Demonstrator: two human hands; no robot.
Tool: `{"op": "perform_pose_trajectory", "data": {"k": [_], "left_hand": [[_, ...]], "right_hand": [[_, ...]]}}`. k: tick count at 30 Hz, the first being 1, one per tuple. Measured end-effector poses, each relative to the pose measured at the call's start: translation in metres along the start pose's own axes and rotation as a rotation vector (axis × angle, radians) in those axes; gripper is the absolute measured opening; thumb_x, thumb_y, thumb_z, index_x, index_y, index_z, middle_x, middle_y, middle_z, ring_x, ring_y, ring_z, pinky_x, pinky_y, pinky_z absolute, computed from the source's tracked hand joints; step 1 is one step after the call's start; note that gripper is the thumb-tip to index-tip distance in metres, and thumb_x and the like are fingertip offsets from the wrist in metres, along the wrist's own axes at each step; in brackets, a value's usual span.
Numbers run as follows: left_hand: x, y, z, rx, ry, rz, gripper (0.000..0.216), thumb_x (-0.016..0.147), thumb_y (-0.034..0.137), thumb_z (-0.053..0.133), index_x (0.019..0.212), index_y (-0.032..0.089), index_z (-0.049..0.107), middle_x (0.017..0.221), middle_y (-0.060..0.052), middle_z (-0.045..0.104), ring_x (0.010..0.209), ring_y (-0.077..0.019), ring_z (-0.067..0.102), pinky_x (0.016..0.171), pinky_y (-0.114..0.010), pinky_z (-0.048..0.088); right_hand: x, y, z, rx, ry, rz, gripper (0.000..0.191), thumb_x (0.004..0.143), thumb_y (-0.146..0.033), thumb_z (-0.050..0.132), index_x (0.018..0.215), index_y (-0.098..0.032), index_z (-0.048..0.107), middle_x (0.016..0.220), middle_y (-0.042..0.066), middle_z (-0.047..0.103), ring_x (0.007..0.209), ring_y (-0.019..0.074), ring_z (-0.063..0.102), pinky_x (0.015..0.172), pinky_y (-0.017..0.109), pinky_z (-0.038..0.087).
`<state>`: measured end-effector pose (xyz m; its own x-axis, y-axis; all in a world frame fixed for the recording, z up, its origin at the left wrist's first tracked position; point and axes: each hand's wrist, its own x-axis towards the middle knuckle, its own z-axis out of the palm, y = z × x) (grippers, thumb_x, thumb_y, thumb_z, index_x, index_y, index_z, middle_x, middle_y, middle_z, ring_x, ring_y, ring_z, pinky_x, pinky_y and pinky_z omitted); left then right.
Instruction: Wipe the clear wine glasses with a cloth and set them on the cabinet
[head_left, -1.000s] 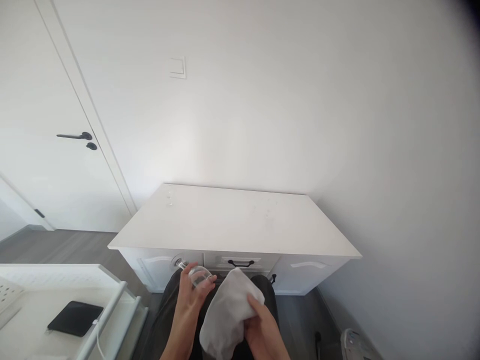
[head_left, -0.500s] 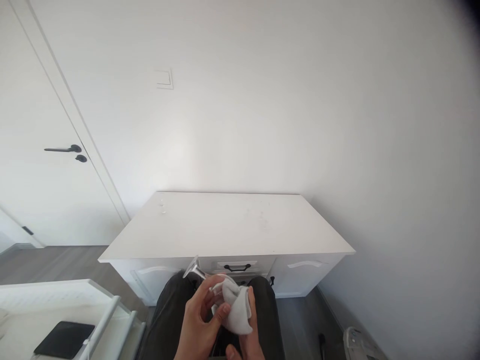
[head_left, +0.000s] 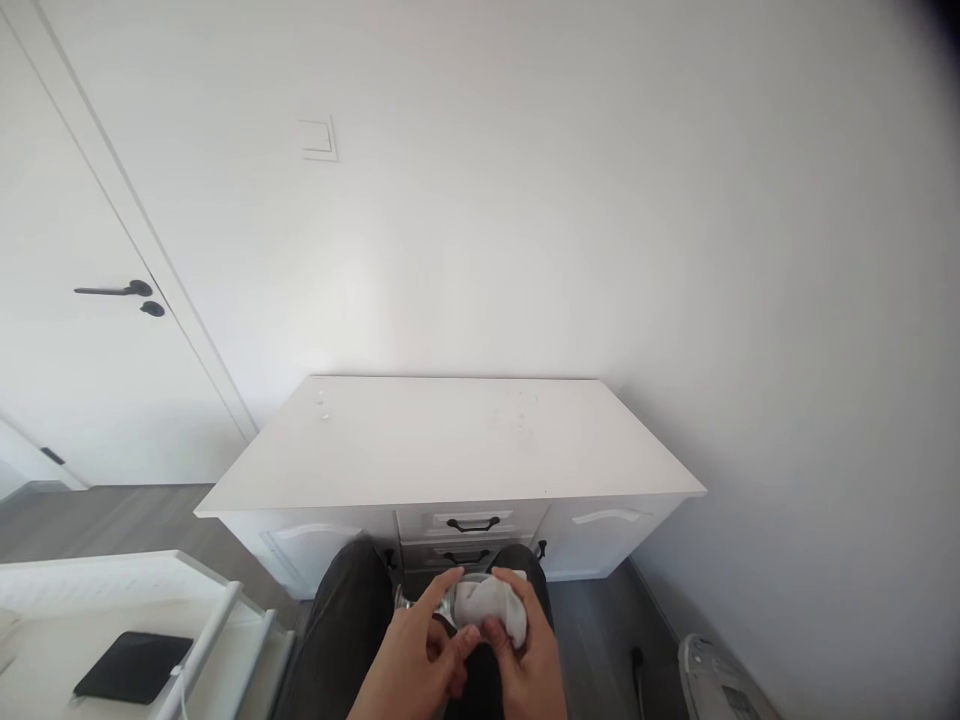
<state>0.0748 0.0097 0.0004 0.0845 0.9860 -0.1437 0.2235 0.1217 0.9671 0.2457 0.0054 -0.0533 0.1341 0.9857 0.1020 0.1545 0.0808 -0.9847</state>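
Since half a second ago, both hands have sunk lower over the lap and the cloth has bunched tighter against the glass, whose stem no longer juts up toward the desk's front edge. One left hand is curled around one clear stemmed glass, index finger stretched over the top and thumb pressed beneath. One right hand is closed on one white cloth, pushing the wad against the glass. Glass and cloth are held just in front of the white desk, below its drawers and between two knees in dark trousers.

Two black drawer handles sit one above the other at the desk's front centre. Left of the desk stands one white door with one black lever and one round knob beneath it. One wall switch is mounted above the desk's left end. Left of the desk and nearer the camera, one white trolley carries one flat black object. One pale appliance sits on the floor right of the desk.
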Motion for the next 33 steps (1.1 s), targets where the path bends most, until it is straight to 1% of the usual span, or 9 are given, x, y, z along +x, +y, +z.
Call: {"op": "perform_pose_trajectory", "data": {"k": [4, 6, 12, 19, 21, 23, 27, 30, 33], "left_hand": [[-0.003, 0.0, -0.019, 0.353, 0.252, 0.348, 0.037, 0.085, 0.042, 0.077, 0.121, 0.035, 0.079, 0.106, -0.01, 0.081, 0.101, -0.0346, 0.075, 0.089, -0.039, 0.057], [0.0, -0.005, -0.026, 0.443, 0.175, 0.364, 0.041, 0.08, 0.04, 0.08, 0.121, 0.034, 0.079, 0.129, -0.011, 0.076, 0.125, -0.0416, 0.065, 0.102, -0.046, 0.051], [0.002, -0.031, -0.031, 0.41, -0.042, 0.12, 0.025, 0.094, 0.038, 0.062, 0.111, 0.026, 0.075, 0.073, -0.006, 0.077, 0.067, -0.0279, 0.071, 0.064, -0.03, 0.044], [-0.003, -0.042, -0.019, -0.09, 0.111, -0.029, 0.057, 0.091, 0.073, 0.055, 0.083, 0.019, 0.068, 0.064, 0.0, 0.061, 0.037, -0.0094, 0.044, 0.041, -0.022, 0.027], [-0.002, -0.042, -0.015, -0.152, 0.097, -0.059, 0.058, 0.089, 0.074, 0.057, 0.077, 0.018, 0.065, 0.065, 0.0, 0.061, 0.036, -0.0083, 0.043, 0.039, -0.021, 0.027], [-0.003, -0.041, -0.013, -0.168, 0.118, -0.042, 0.05, 0.083, 0.067, 0.067, 0.077, 0.017, 0.069, 0.068, -0.004, 0.069, 0.046, -0.0145, 0.055, 0.043, -0.024, 0.042], [-0.007, -0.038, -0.013, -0.193, 0.172, 0.029, 0.028, 0.075, 0.044, 0.077, 0.077, 0.016, 0.077, 0.082, -0.011, 0.08, 0.079, -0.0287, 0.072, 0.075, -0.033, 0.061], [-0.01, -0.037, -0.009, -0.241, 0.227, 0.089, 0.024, 0.076, 0.039, 0.076, 0.076, 0.015, 0.079, 0.078, -0.009, 0.08, 0.075, -0.0267, 0.072, 0.075, -0.033, 0.061], [-0.013, -0.039, -0.001, -0.219, 0.25, 0.124, 0.036, 0.083, 0.047, 0.074, 0.092, 0.013, 0.082, 0.067, -0.005, 0.075, 0.061, -0.0209, 0.066, 0.061, -0.027, 0.058]], "right_hand": [[0.011, -0.001, -0.005, 0.113, 0.067, 0.159, 0.052, 0.085, -0.058, 0.075, 0.121, -0.021, 0.07, 0.114, 0.012, 0.073, 0.091, 0.0296, 0.069, 0.08, 0.036, 0.058], [0.013, -0.001, -0.001, 0.186, 0.048, 0.179, 0.051, 0.081, -0.056, 0.081, 0.115, -0.02, 0.071, 0.104, 0.01, 0.073, 0.086, 0.0274, 0.067, 0.075, 0.034, 0.056], [0.016, 0.0, 0.02, 0.392, 0.043, 0.227, 0.054, 0.074, -0.051, 0.089, 0.113, -0.02, 0.068, 0.094, 0.004, 0.072, 0.078, 0.0218, 0.065, 0.07, 0.031, 0.055], [0.028, -0.002, 0.022, 0.408, 0.442, 0.28, 0.069, 0.094, -0.066, 0.06, 0.144, -0.019, 0.057, 0.134, 0.013, 0.071, 0.129, 0.0346, 0.063, 0.109, 0.049, 0.052], [0.023, 0.002, 0.032, 0.212, 0.302, 0.151, 0.069, 0.098, -0.066, 0.054, 0.145, -0.016, 0.06, 0.137, 0.016, 0.07, 0.135, 0.0384, 0.059, 0.116, 0.056, 0.045], [0.016, 0.007, 0.043, -0.065, -0.056, -0.22, 0.058, 0.099, -0.058, 0.057, 0.145, -0.022, 0.064, 0.147, 0.013, 0.065, 0.145, 0.041, 0.049, 0.124, 0.062, 0.031], [0.006, 0.013, 0.049, -0.361, -0.436, -0.681, 0.057, 0.104, -0.053, 0.05, 0.157, -0.032, 0.05, 0.171, 0.007, 0.031, 0.159, 0.0424, 0.017, 0.125, 0.071, -0.001], [0.002, 0.009, 0.042, -0.127, -0.396, -0.539, 0.072, 0.102, -0.073, 0.028, 0.146, -0.028, 0.065, 0.174, 0.007, 0.022, 0.16, 0.0422, 0.014, 0.127, 0.068, 0.008], [0.0, -0.008, 0.037, 0.233, -0.148, -0.192, 0.068, 0.106, -0.066, 0.028, 0.111, -0.026, 0.083, 0.168, 0.004, 0.039, 0.156, 0.0351, 0.034, 0.123, 0.052, 0.037]]}}
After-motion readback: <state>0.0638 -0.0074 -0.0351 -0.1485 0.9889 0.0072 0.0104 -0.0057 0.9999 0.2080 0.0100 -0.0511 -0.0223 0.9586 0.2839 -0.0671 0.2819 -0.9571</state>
